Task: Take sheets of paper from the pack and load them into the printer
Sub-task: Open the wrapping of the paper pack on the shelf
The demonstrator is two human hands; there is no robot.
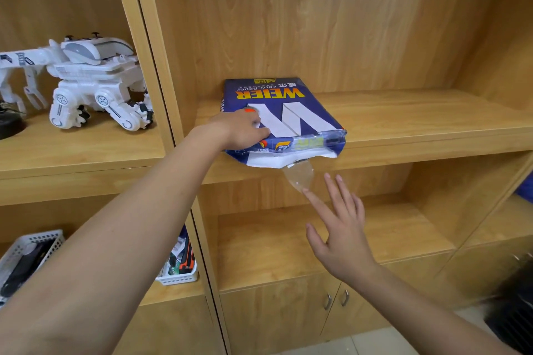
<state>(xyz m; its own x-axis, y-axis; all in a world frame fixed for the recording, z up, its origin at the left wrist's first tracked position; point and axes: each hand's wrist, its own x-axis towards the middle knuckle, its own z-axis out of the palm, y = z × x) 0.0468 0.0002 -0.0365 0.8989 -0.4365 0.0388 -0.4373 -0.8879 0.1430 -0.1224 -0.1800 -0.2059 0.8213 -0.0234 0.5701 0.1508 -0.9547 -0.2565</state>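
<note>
A blue and white pack of copy paper lies flat on a wooden shelf, its opened near end jutting over the shelf's front edge. A strip of clear tape hangs down from that end. My left hand grips the pack's near left corner, thumb on top. My right hand hovers below and in front of the pack with fingers spread, its fingertips close to the hanging tape. No printer is in view.
A white toy robot stands on the shelf to the left, behind a vertical divider. White baskets with small items sit on the lower left shelf. Cabinet doors with metal handles are below.
</note>
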